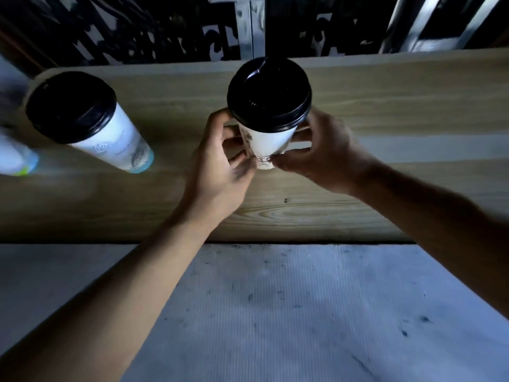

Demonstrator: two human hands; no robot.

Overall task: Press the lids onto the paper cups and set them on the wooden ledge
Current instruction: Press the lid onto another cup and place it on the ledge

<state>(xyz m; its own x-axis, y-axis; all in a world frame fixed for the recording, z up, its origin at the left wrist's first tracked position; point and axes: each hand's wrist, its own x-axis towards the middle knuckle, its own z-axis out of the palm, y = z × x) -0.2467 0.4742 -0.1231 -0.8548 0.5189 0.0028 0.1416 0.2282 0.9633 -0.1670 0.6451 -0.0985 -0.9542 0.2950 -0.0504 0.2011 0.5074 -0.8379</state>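
Observation:
A white paper cup (pixel 268 143) with a black lid (pixel 269 93) stands over the middle of the wooden ledge (pixel 358 111). My left hand (pixel 220 164) wraps its left side and my right hand (pixel 319 155) wraps its right side, fingertips meeting near the cup's base. Whether the base touches the wood is hidden by my fingers. A second white cup (pixel 115 142) with a black lid (pixel 70 106) and a blue-tinted base stands on the ledge at the left, apart from both hands.
A blurred white object with blue and green edges (pixel 13 155) sits at the far left edge. Dark ornate metalwork (pixel 137 28) rises behind the ledge. Below the ledge's front edge lies a scuffed grey surface (pixel 275 312).

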